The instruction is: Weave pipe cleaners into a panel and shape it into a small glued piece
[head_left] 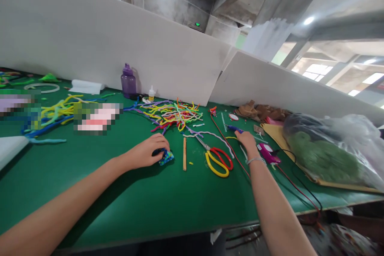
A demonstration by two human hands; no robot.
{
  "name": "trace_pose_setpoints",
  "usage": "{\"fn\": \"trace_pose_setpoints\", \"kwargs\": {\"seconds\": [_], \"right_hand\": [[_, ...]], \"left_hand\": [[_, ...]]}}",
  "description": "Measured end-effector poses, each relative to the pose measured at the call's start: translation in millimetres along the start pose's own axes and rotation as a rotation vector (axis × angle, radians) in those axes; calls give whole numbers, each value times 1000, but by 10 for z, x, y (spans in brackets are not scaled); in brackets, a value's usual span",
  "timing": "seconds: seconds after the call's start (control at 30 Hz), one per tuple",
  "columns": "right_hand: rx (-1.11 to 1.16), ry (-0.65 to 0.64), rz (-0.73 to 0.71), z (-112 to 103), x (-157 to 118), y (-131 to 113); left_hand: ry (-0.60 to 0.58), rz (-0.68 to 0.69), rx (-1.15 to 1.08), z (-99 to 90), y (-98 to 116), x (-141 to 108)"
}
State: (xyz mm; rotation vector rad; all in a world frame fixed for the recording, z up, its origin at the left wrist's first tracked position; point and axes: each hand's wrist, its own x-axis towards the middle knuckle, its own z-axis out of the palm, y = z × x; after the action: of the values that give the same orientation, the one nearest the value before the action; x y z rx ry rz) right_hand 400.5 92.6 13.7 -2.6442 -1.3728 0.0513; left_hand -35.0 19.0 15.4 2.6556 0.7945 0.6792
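Stretching left to right, counter (150, 208): green, with the handled things across its middle and right.
Plastic bag (327, 156): at the far right, see-through, bulging with green stuff.
Pile of coloured strands (177, 115): beyond the left hand and a little to its right, tangled, ends pointing many ways.
Left hand (153, 146): fingers curled down and closed on the patterned piece; a dark patch beneath them is too unclear to name.
Right hand (247, 140): well apart from the left, wrapped round the blue tool.
Scissors (207, 154): between the hands, nearer the right; blades point away and leftward, red and yellow handles towards the person.
Magenta device (270, 154): just right of the right wrist, cords beside it.
Wooden stick (184, 154): just right of the patterned piece, long axis running away from the person; the left hand is nearer.
Blue tool (231, 128): long axis nearly sideways, nose aimed left.
Patterned piece (166, 157): blue, dotted, at the left fingertips; it lies leftward of the tool and closer to the person, the relation that seems to matter most, with stick and scissors in between.
Writing: none legible; the green overhead sign (197, 24) is too small, and no brand shows on the purple bottle (129, 83).
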Motion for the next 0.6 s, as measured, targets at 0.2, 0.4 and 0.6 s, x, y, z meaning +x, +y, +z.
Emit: {"fn": "trace_pose_setpoints", "kwargs": {"seconds": [0.2,0.4,0.6], "right_hand": [[122,125,-148,-310,-368,-147],[176,156,-497,-390,-1453,-438],[21,167,-678,-228,-2089,-601]], "left_hand": [[-14,13,-24,41,-33,14],[23,31,-53,105,-149,23],[30,38,-82,110,-205,28]]}}
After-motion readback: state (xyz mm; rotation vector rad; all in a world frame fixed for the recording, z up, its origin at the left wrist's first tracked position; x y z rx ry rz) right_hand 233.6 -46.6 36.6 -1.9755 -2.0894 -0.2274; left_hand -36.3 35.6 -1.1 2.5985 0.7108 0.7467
